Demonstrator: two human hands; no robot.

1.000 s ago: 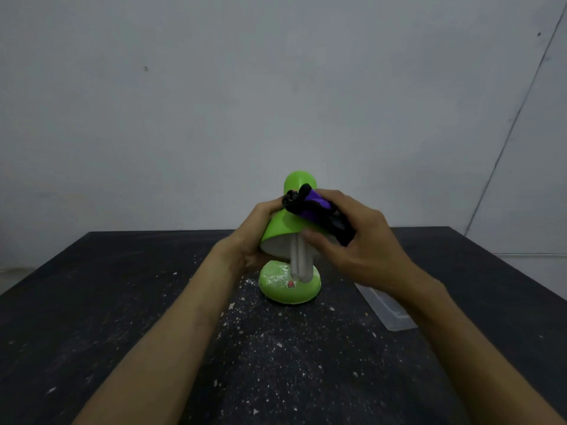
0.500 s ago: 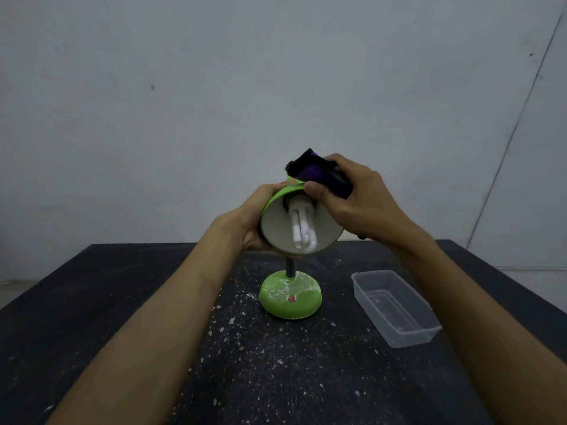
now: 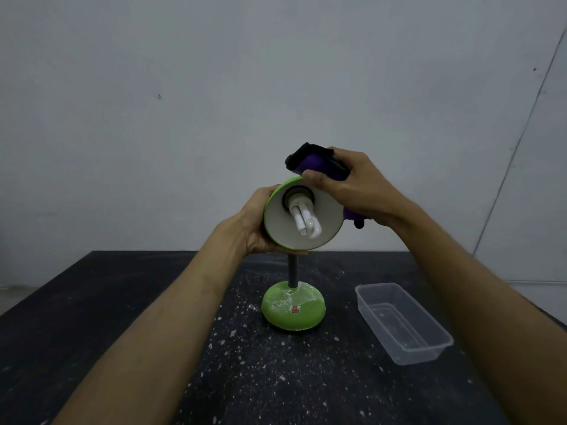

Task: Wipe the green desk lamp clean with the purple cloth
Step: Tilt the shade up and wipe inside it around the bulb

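From the head camera, the green desk lamp (image 3: 293,308) stands on a dark worktop (image 3: 122,302), its round base about midway between the left and right edges and nearer the far edge than the near one. White dust coats the top of the base, and pale specks are scattered over the worktop around it. A dark stem (image 3: 293,271) rises from the base to the shade (image 3: 328,207), which is tipped so that its pale inside and white bulb (image 3: 305,220) face the camera.

The left hand (image 3: 254,228) grasps the shade by its left and lower rim, fingers curled behind it. The right hand (image 3: 359,185) is clenched round the bunched purple cloth (image 3: 319,165), holding it against the upper right outside of the shade, with the thumb at the top of the rim. A bit of cloth hangs out below the hand.

A clear plastic container (image 3: 408,357) lies on the worktop right of the base, towards the right edge, apart from the lamp
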